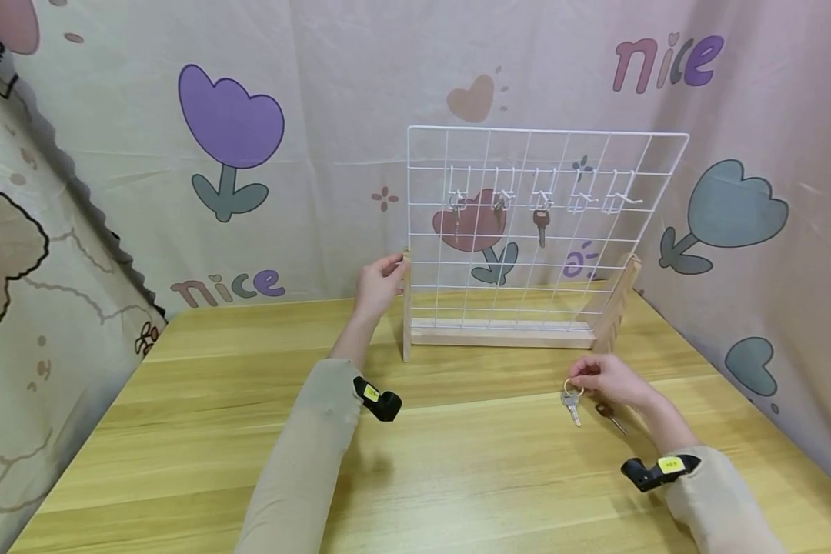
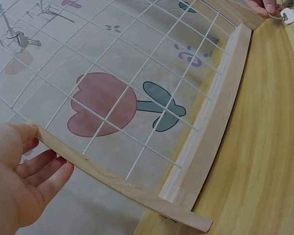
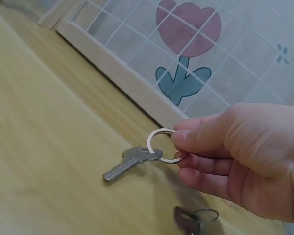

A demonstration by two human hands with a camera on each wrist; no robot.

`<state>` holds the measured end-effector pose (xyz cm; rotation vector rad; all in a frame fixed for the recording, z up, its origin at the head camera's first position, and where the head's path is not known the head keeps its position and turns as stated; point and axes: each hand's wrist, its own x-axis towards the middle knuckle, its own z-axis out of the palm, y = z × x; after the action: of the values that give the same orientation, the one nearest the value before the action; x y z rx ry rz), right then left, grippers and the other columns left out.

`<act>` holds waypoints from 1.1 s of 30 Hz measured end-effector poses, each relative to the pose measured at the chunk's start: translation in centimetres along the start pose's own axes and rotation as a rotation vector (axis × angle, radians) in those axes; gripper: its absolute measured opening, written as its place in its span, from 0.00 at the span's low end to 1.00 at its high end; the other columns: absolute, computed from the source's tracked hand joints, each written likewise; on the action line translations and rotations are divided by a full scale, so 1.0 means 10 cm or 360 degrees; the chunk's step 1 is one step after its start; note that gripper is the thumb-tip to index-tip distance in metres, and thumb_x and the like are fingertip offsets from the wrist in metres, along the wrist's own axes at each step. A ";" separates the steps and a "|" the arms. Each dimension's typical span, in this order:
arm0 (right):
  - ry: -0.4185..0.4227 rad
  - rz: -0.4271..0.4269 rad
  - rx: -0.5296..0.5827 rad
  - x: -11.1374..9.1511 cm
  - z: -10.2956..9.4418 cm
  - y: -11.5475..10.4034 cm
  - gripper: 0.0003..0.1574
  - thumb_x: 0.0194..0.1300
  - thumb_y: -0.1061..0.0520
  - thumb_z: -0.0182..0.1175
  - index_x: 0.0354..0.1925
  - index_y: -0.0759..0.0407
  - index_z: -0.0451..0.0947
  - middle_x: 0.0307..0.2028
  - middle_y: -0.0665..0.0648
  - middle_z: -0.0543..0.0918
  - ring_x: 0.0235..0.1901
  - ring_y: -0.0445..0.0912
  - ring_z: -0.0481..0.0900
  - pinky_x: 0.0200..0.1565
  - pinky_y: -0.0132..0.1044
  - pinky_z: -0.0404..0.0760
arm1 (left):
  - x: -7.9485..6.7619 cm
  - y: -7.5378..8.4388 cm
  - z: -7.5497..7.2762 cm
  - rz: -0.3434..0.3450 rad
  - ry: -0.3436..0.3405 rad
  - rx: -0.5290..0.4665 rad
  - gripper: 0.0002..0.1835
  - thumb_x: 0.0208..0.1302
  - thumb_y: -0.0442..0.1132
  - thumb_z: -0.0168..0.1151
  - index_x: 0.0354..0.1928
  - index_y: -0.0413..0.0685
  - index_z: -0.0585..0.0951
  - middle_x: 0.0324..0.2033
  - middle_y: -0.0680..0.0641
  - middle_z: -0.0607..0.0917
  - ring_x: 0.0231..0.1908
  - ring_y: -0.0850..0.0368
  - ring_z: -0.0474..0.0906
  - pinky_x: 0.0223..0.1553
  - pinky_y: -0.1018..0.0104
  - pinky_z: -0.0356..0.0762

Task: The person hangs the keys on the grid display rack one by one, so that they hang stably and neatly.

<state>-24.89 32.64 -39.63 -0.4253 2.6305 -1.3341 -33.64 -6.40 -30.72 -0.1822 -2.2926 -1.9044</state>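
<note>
R hand [image 1: 609, 381], lower right of the head view, pinches a ring [image 3: 150, 140] btw. thumb and fingertips; a silver key [image 3: 132, 160] hangs from it, over the table [image 1: 457, 469]. L hand [image 1: 379, 286], near centre, grips the top of the rack's [image 1: 502, 338] L post [image 1: 407, 327], thumb at its upper end, fingers against its outer side. Dark key [image 1: 612, 418]: on the table just beside R hand, lower right. More keys [image 1: 542, 219] hang on the grid, upper right of centre.

Handling (est.): silver key + ring prob. v. light, stiff, smooth, thus a little slippery; not fragile. Key pivots freely on the ring, so expect swing. Best hold: ring rim opposite the key, as now, w/ part of the loop left free. Dark key, lying flat, is prob. harder to pick up; take it by its small ring (right wrist view, bottom) or its thick head, not the thin blade. Rack looks rigid but may be light enough to slide; steady it at a post, not the thin wires.
</note>
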 end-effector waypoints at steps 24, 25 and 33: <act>0.0451 -0.0175 -0.0212 0.07 -0.37 -0.68 0.14 0.67 0.62 0.55 0.44 0.74 0.75 0.30 0.60 0.78 0.26 0.42 0.72 0.26 0.29 0.75 | -0.01 0.03 0.00 -0.0005 -0.0005 -0.0008 0.22 0.68 0.43 0.54 0.61 0.44 0.72 0.54 0.44 0.77 0.52 0.52 0.74 0.47 0.60 0.78; 0.0479 -0.0185 -0.0203 0.08 -0.39 -0.72 0.14 0.67 0.61 0.54 0.44 0.74 0.75 0.30 0.57 0.78 0.26 0.41 0.73 0.26 0.29 0.75 | -0.01 0.03 0.00 -0.0003 -0.0007 -0.0006 0.22 0.68 0.43 0.54 0.61 0.44 0.72 0.54 0.44 0.77 0.52 0.52 0.74 0.47 0.60 0.78; 0.0701 -0.0298 -0.0187 0.14 -0.58 -1.08 0.15 0.67 0.60 0.55 0.44 0.72 0.76 0.29 0.45 0.77 0.27 0.40 0.73 0.28 0.25 0.76 | -0.01 0.02 0.01 -0.0004 0.0000 -0.0015 0.21 0.68 0.42 0.54 0.61 0.43 0.72 0.54 0.43 0.77 0.52 0.52 0.74 0.46 0.61 0.78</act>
<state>-25.80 30.55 -27.54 -0.4468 3.1075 -1.4770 -33.56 -6.31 -30.59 -0.1803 -2.2856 -1.9164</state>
